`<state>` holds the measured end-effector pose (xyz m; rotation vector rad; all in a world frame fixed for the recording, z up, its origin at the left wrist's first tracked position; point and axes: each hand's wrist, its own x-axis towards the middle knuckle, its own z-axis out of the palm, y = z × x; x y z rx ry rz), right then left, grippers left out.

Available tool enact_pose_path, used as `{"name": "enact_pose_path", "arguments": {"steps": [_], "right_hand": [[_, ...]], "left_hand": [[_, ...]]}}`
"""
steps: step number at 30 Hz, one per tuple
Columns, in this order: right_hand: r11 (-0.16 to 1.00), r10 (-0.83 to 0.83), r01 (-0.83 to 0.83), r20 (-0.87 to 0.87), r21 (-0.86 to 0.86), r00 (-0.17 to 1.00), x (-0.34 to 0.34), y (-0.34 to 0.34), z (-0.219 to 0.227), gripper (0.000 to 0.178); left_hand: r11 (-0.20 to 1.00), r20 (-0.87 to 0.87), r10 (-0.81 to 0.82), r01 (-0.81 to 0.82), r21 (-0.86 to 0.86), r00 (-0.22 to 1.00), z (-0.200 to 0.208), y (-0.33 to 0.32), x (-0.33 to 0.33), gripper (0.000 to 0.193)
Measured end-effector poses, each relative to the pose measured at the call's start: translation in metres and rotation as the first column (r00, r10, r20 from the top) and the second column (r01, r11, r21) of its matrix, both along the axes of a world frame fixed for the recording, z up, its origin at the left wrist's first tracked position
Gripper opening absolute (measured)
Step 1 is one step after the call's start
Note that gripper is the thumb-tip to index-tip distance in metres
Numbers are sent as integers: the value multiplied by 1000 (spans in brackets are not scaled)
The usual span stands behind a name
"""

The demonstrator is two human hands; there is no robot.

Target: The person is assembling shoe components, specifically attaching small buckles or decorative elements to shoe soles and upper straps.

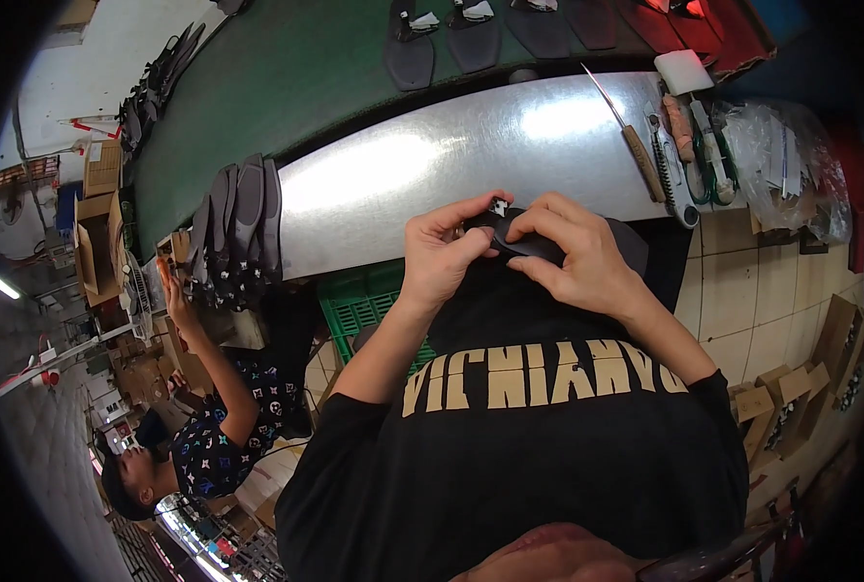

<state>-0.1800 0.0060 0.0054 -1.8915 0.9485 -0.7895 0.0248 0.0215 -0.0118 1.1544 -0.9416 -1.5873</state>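
Observation:
In front of my chest, just past the near edge of the metal-topped bench (403, 184), I hold a dark sandal (629, 244) in both hands. My left hand (440, 254) is closed on its strap end, thumb and fingers pinching near a small shiny piece (499, 207) that looks like a buckle or ornament. My right hand (577, 254) curls over the middle of the sandal, fingertips pressing on the strap. The fingers cover much of the strap. At the bench's left end lies a bunch of similar dark sandals (248, 209).
An awl (636, 155), scissors with green handles (715, 170), a grey-handled tool (670, 170) and a clear plastic bag (786, 160) lie at the bench's right end. Sandals (474, 47) line the green belt (325, 68) beyond. A co-worker (209, 427) is at left, above a green crate (359, 312).

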Motion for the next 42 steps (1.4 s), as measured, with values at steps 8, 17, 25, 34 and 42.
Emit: {"name": "enact_pose_path", "arguments": {"steps": [8, 17, 25, 34, 42], "right_hand": [[993, -68, 76, 93, -86, 993, 4, 2, -10, 24], [966, -53, 40, -43, -254, 998, 0, 2, -7, 27], [989, -146, 148, 73, -21, 987, -4, 5, -5, 24], [961, -228, 224, -10, -162, 974, -2, 8, -15, 17], [967, -237, 237, 11, -94, 971, 0, 12, -21, 17]], "left_hand": [[996, -21, 6, -4, 88, 1000, 5, -8, 3, 41], [988, -132, 61, -41, 151, 989, 19, -13, 1, 45], [936, -146, -133, 173, 305, 980, 8, -14, 11, 41], [945, -32, -176, 178, 275, 984, 3, -9, -1, 33], [956, 145, -244, 213, 203, 959, -1, -1, -4, 27]]}}
